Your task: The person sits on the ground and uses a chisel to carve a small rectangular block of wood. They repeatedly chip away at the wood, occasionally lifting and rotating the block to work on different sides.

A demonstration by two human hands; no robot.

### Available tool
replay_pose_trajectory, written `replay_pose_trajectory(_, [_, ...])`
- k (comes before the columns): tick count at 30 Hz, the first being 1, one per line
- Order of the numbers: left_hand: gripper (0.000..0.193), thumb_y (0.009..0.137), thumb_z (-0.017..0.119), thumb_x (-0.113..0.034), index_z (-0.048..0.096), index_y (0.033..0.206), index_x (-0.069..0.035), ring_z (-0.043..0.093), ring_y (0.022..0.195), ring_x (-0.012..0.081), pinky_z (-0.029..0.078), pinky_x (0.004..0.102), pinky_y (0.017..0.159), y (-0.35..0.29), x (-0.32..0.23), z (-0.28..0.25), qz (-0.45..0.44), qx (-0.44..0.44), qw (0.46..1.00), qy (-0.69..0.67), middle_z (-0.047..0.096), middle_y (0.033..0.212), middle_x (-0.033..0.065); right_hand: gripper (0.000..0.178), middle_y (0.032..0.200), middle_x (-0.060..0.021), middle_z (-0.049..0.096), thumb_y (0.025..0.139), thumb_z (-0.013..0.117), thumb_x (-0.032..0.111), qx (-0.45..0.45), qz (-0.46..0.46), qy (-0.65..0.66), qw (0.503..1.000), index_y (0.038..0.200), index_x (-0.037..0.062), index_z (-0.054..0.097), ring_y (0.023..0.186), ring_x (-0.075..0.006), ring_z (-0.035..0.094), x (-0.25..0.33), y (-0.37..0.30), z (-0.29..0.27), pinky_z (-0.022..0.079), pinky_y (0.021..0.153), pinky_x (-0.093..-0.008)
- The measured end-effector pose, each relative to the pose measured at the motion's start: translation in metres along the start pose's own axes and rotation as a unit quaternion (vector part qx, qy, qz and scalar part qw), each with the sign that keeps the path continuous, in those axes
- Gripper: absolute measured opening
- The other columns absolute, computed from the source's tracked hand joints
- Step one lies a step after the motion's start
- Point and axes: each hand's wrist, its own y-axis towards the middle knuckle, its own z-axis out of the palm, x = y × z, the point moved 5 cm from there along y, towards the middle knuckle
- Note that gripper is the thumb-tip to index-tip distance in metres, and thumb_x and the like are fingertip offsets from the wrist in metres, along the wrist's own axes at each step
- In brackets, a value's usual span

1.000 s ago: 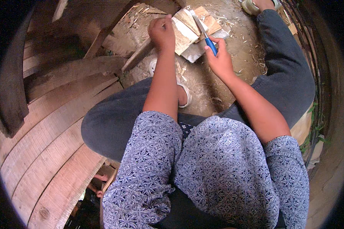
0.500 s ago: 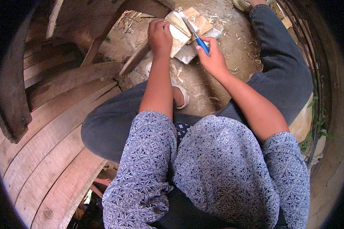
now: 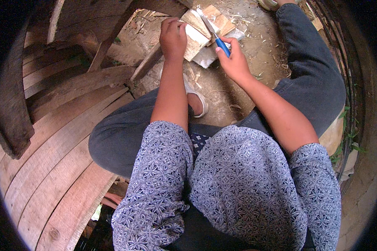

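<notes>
My right hand (image 3: 235,61) is closed round the blue handle of a chisel (image 3: 206,22). Its metal blade points up and away, over the pale pieces of wood. Bent fingers of my left hand (image 3: 173,38) grip the left side of a flat wooden piece (image 3: 194,40); the fingertips are partly hidden. Another light wooden board (image 3: 223,26) lies just beyond the blade. Under these pieces a grey-white slab (image 3: 206,58) sits on the ground.
Wood shavings (image 3: 255,26) litter the earth floor. Curved wooden planks (image 3: 71,167) and dark beams (image 3: 12,104) stand close on my left. My bent legs (image 3: 310,83) frame the work spot. Dark cables (image 3: 351,83) run along the right. A bare limb (image 3: 112,199) shows below the planks.
My left hand has shifted very slightly left with the wooden piece. The chisel has moved a little right and stays in my right hand.
</notes>
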Motion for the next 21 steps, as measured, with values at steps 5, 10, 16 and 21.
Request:
replay_pose_trajectory(5, [0.011,0.084,0.068,-0.008,0.06,0.088,-0.003,0.059,0.1,0.0335,0.049,0.0426,0.085,0.001,0.001,0.008,-0.004,0.007,0.999,0.037,0.061,0.103,0.013,0.041,0.085,-0.0206,0.066,0.092,0.061,0.03,-0.002,-0.009,0.004,1.0,0.127,0.015,0.048,0.077,-0.0386,0.066,0.0,0.001,-0.001,0.05,0.071,-0.0455])
replay_pose_trajectory(10, [0.011,0.083,0.067,-0.006,0.058,0.087,-0.002,0.059,0.096,0.0337,0.049,0.0432,0.085,0.001,0.003,0.012,0.007,-0.01,1.0,0.024,0.06,0.1,0.0135,0.039,0.093,-0.0204,0.067,0.092,0.061,0.03,0.014,0.01,0.01,1.0,0.126,0.0141,0.05,0.081,-0.0351,0.065,0.0,0.002,0.001,0.05,0.074,-0.043])
replay_pose_trajectory(16, [0.011,0.084,0.063,-0.004,0.056,0.09,0.001,0.058,0.095,0.0375,0.047,0.0453,0.085,-0.002,0.021,0.011,-0.1,-0.091,0.991,-0.002,0.06,0.097,0.0189,0.038,0.097,-0.0163,0.066,0.094,0.061,0.03,0.005,0.022,-0.024,0.999,0.125,0.0125,0.051,0.078,-0.0242,0.063,0.0,0.0,0.002,0.05,0.075,-0.0381])
replay_pose_trajectory(21, [0.02,0.09,0.059,-0.012,0.059,0.097,0.007,0.06,0.091,0.042,0.049,0.0472,0.082,0.003,0.056,0.002,-0.242,-0.18,0.953,0.022,0.061,0.097,0.0291,0.039,0.088,-0.0206,0.067,0.092,0.062,0.029,-0.011,0.016,0.0,1.0,0.126,0.0137,0.05,0.079,-0.0387,0.066,-0.003,0.001,0.002,0.051,0.078,-0.0453])
